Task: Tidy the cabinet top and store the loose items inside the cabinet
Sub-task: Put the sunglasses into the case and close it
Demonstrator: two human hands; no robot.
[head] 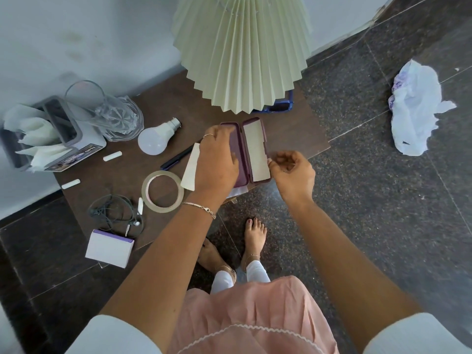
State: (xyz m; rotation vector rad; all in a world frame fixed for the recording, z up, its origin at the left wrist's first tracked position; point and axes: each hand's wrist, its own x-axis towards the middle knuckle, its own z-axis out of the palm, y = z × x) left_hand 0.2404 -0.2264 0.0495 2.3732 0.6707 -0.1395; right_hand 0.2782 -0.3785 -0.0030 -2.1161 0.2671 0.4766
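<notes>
Purple case lying open on the bench — left grip clasped over its left half, right grip pinching its right rim. Beside it — tape roll, bulb.

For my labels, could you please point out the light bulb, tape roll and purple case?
light bulb [152,143]: head view, globe.
tape roll [163,208]: head view, near rim.
purple case [237,139]: head view, left half.
</notes>
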